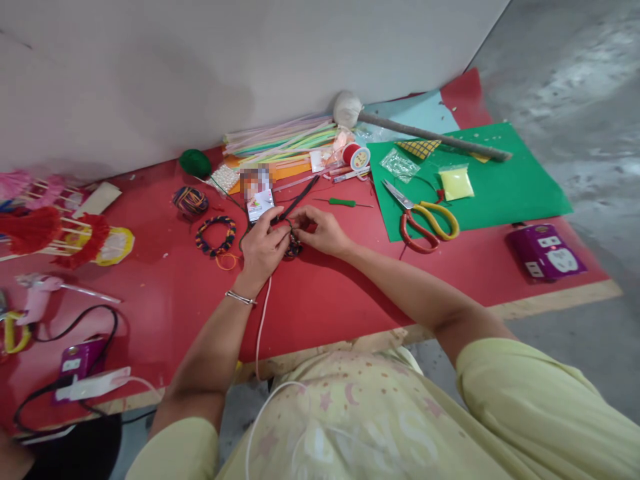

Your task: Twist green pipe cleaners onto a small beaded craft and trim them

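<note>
My left hand (264,245) and my right hand (323,230) meet over the red table, fingertips almost touching. Both are closed on a dark cord piece (293,249), mostly hidden by the fingers; I cannot tell if it is braided or beaded. A flat black strip (303,195) runs up behind the fingers. Just beyond my left hand lies a phone (260,205) with its screen lit. A dark braided ring (216,236) with an orange thread tail rests left of that hand. Right of the phone is a green-handled crochet hook (343,202).
Scissors (425,220) and a yellow packet (456,183) lie on green sheet (530,180). Behind are pipe cleaners (285,140), a red thread spool (357,157) and a green yarn ball (195,163). Purple power socket (547,252) sits right, glue gun (43,293) left. A white cable (263,320) crosses the front edge.
</note>
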Demonstrator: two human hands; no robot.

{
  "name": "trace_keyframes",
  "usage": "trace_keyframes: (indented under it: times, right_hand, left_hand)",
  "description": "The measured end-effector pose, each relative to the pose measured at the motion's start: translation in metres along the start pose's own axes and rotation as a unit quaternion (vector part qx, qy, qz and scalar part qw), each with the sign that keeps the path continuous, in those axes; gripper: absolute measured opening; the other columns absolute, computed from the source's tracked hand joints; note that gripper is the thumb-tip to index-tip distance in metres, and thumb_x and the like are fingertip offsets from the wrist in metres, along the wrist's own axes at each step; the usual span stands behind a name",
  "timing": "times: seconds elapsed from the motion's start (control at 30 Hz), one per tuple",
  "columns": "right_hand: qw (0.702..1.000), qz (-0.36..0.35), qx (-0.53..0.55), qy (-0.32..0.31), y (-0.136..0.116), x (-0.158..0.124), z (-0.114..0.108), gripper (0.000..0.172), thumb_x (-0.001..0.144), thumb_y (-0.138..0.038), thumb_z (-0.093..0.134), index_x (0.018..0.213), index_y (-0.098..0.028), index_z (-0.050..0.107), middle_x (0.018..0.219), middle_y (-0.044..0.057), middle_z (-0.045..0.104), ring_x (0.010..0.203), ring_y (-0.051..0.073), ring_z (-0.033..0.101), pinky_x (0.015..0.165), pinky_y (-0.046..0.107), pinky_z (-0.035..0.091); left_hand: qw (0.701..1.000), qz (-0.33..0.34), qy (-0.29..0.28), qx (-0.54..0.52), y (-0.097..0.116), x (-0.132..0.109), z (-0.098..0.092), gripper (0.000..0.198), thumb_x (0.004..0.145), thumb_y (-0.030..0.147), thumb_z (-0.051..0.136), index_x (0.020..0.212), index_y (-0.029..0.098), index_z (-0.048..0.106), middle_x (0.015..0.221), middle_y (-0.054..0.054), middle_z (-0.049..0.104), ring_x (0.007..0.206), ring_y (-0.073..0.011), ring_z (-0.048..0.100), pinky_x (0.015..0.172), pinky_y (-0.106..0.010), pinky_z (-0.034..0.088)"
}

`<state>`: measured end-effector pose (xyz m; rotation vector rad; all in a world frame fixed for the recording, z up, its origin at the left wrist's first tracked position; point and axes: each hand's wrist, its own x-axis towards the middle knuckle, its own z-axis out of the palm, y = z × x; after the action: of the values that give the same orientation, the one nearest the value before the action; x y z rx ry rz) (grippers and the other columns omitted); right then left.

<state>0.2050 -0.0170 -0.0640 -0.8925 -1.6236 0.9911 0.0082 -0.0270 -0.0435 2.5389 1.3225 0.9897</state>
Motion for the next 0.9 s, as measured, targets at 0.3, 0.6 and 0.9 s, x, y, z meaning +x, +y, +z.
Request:
trace_keyframes:
  times: [0.3,0.6,0.9]
  right_hand:
    - [1.0,-0.003,0.017,0.004,0.0021,0.0001,0.0005,0.032,0.082,-0.023,0.064,0.113,-0.017,0.061,0.09,0.002,0.068,0.077,0.013,0.063,0.076,0.027,0.054]
    - [0.999,0.023,0.034,0.023,0.0031,0.0012,-0.0001,0.033,0.082,-0.022,0.064,0.114,-0.018,0.059,0.086,0.0,0.064,0.076,0.012,0.061,0.073,0.025,0.053]
    - [0.997,0.039,0.064,0.022,0.0068,0.0023,-0.0003,0.032,0.083,-0.025,0.064,0.113,-0.017,0.058,0.086,0.0,0.063,0.073,0.011,0.06,0.071,0.024,0.053]
  left_hand:
    - [1.0,0.011,0.01,0.005,0.0008,0.0003,0.0001,0.02,0.091,0.026,0.062,0.107,0.027,0.074,0.142,-0.005,0.059,0.077,-0.0142,0.06,0.077,-0.034,0.052]
    - [0.994,-0.056,0.07,-0.063,0.0007,0.0033,0.0039,0.01,0.087,0.025,0.067,0.092,0.023,0.075,0.131,-0.006,0.064,0.076,-0.0136,0.062,0.071,-0.033,0.053]
    - [0.991,-0.082,0.055,-0.092,0.001,0.0055,-0.0003,0.023,0.084,0.023,0.07,0.106,0.022,0.072,0.139,-0.01,0.058,0.068,-0.0095,0.058,0.064,-0.03,0.052]
